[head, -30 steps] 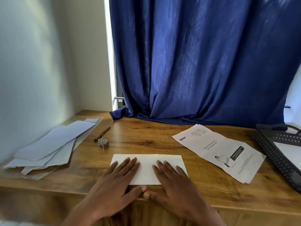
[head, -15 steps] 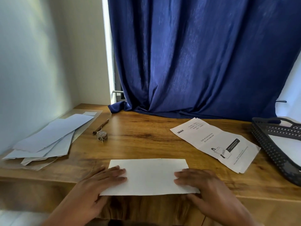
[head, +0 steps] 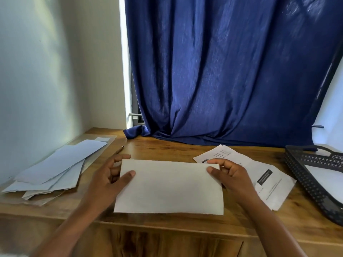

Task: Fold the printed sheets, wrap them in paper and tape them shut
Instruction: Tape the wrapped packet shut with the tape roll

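Folded sheet, plain white, sits at 6 o'clock w/ its bottom edge near the wooden table's front edge; left hand pinches its left end, thumb on top & fingers curled behind, right hand pinches the right end the same way. Printed sheets lie flat at 3 o'clock, partly under the right hand, black basket beyond them. Blue-grey paper stack at 9 o'clock, blue curtain at 12.
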Demonstrator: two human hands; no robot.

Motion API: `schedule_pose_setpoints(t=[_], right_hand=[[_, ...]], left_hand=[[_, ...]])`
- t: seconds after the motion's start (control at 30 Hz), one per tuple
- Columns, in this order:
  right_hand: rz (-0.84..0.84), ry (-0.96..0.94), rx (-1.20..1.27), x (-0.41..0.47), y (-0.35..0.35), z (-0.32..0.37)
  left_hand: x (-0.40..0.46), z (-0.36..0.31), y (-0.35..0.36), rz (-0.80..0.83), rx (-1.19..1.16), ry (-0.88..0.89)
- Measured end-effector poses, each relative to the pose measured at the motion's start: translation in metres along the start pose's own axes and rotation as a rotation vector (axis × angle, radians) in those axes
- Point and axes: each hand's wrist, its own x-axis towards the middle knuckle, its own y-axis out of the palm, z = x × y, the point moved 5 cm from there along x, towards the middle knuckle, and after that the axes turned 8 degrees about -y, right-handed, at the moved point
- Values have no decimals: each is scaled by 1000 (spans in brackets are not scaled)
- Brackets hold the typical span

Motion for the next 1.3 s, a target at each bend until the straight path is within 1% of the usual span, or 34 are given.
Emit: schedule_pose_setpoints(t=[0.1,0.17,0.23,0.27,0.33,0.43,0.53,0.6,0.63,0.73,0.87,0.97,1.03,1.17,1.23,1.3], right_hand=[[-15,39,-197,24,10,-31],[-28,31,-363,25,14,-43],[-44,-57,-599,19,18,-45],[-27,-107,-703,15,22,-42],[77,-173,-814,7,32,-35],[330,-229,-924,-1,53,-32],[549,-125,-943,-6,65,-46],[605,-107,-968,-6,67,-51],[612,-116,-982,-6,67,-51],[607,-123,-984,-5,67,-52],[588,-118,-946,-4,66,-52],[582,-112,-918,-4,65,-52],[580,-97,-904,-4,65,-53],[553,-77,-883,-3,65,-56],[553,-81,-880,-4,65,-54],[553,-86,-873,-4,65,-53]], left_hand=[[21,24,5,-53,283,-43],[27,43,8,-68,443,-63],[27,53,9,-95,504,-62],[25,54,8,-121,516,-50],[22,53,7,-157,524,-27],[20,54,3,-205,486,-59],[24,58,-1,-247,473,-101],[31,64,-5,-274,458,-153],[37,67,-8,-291,473,-181],[63,73,-21,-328,620,-256],[95,69,-25,-308,690,-351],[107,69,-19,-293,809,-380],[107,71,-14,-308,856,-369],[99,67,-9,-360,883,-291],[99,70,-9,-335,855,-259],[102,75,-9,-265,755,-215]])
